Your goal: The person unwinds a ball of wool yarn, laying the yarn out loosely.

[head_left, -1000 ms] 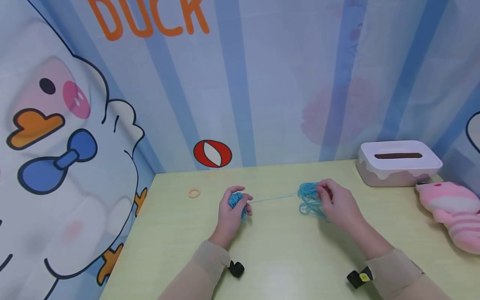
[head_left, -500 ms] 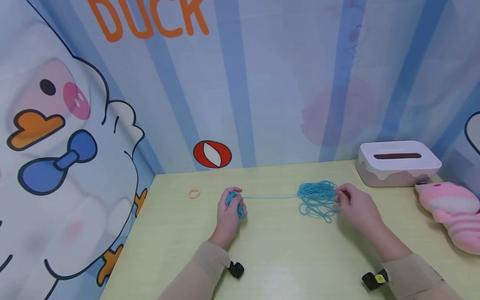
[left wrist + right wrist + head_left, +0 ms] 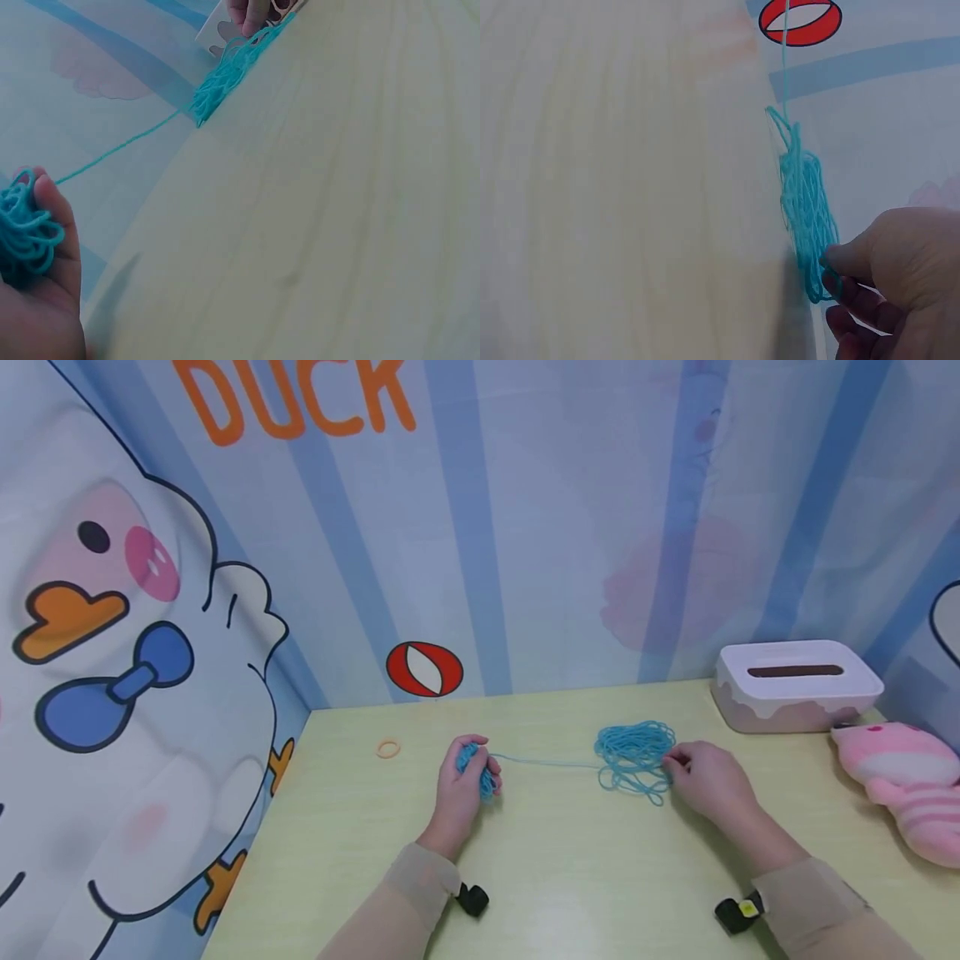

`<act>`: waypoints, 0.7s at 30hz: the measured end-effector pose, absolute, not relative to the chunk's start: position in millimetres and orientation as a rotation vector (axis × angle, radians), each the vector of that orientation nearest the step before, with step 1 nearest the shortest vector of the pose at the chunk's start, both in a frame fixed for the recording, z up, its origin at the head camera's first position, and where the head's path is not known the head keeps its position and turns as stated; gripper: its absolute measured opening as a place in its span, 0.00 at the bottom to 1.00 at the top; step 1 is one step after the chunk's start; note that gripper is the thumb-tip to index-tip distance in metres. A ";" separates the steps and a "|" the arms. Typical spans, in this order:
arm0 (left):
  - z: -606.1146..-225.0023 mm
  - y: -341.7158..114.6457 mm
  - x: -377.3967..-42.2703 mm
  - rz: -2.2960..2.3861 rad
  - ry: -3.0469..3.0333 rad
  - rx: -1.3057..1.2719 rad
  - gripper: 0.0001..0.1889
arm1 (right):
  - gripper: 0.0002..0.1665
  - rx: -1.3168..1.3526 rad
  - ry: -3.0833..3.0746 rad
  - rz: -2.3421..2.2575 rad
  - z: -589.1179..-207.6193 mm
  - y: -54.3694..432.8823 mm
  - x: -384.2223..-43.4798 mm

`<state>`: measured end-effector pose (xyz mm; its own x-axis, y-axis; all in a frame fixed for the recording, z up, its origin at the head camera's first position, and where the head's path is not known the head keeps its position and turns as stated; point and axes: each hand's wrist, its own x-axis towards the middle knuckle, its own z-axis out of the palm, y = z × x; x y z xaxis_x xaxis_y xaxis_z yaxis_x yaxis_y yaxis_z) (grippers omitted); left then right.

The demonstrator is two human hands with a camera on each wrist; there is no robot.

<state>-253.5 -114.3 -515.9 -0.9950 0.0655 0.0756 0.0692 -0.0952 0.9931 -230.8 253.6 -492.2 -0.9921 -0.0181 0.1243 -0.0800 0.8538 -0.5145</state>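
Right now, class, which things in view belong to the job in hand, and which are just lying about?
In the job:
blue yarn bundle, in the left hand
loose blue yarn pile, pinched by the right hand
strand between them

Apparently lying about:
orange ring
tissue box
pink plush toy

Tabletop (image 3: 585,868). Lane one: between left forearm (image 3: 390,902) and right forearm (image 3: 813,906), reaching back to the blue strand (image 3: 547,764); black wrist cameras (image 3: 473,900) jut in from either side. Lane two: between strand and back edge, backdrop (image 3: 547,568) rising behind. Obstacles: strand, spanning left grip (image 3: 467,772) to yarn pile (image 3: 636,752); right grip (image 3: 708,781), at the pile's right side; tissue box (image 3: 797,710), back right corner; plush toy (image 3: 900,785), just before the box; thin ring (image 3: 387,755), near back left corner.
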 end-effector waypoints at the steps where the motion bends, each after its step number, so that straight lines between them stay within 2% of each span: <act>1: -516.1 -114.1 -253.7 -2.330 -2.111 -0.168 0.18 | 0.14 0.080 -2.899 0.810 -491.2 250.9 -230.8; 5: -516.3 -114.0 -254.0 -2.400 -2.105 -0.211 0.19 | 0.10 0.110 -2.731 0.843 -483.2 230.2 -228.5; 8: -515.7 -114.8 -253.6 -2.436 -2.110 -0.242 0.20 | 0.09 0.240 -2.567 0.907 -477.2 203.8 -227.2; 11: -515.4 -116.2 -253.0 -2.442 -2.129 -0.274 0.20 | 0.14 0.420 -2.551 0.995 -473.8 171.0 -227.3; 17: -516.5 -117.5 -252.1 -2.427 -2.179 -0.360 0.21 | 0.29 0.657 -2.765 1.168 -480.6 109.5 -232.1; 19: -516.5 -116.9 -251.9 -2.416 -2.182 -0.408 0.21 | 0.30 0.677 -2.807 1.199 -485.0 96.0 -234.6; 21: -516.2 -116.0 -251.6 -2.410 -2.178 -0.448 0.22 | 0.28 0.652 -2.817 1.207 -488.9 87.4 -235.9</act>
